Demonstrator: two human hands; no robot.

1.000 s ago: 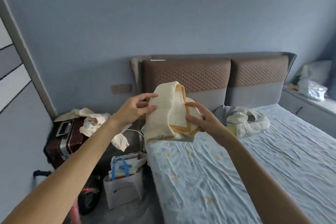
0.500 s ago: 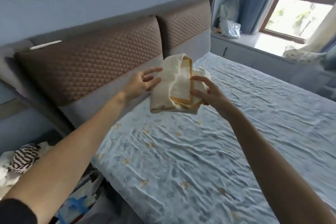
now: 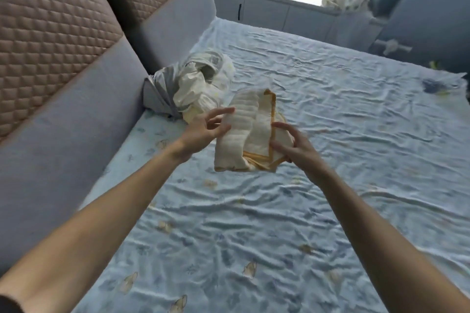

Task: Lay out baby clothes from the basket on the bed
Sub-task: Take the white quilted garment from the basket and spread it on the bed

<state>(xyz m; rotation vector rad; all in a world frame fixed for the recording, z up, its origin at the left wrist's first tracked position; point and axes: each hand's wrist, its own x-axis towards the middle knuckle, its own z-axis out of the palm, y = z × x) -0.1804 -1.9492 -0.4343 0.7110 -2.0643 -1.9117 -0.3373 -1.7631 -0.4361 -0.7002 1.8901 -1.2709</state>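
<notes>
A folded cream baby garment with orange trim (image 3: pixel 244 132) hangs in the air above the bed (image 3: pixel 330 134). My left hand (image 3: pixel 203 129) holds its left side, fingers spread along the ribbed cloth. My right hand (image 3: pixel 290 145) pinches its lower right edge at the orange trim. A crumpled heap of grey and cream clothes (image 3: pixel 193 84) lies on the sheet against the headboard, just beyond my left hand. The basket is out of view.
The quilted brown and grey headboard (image 3: pixel 76 63) runs along the left. A grey window bench with cupboards (image 3: pixel 279 10) bearing bags and cushions stands past the bed's far side. A small dark item (image 3: pixel 432 86) lies at the far right edge of the sheet.
The view swung right and down from the bedside to over the mattress. Both hands carried the cream garment lower toward the sheet, and the clothes heap came back into sight.
</notes>
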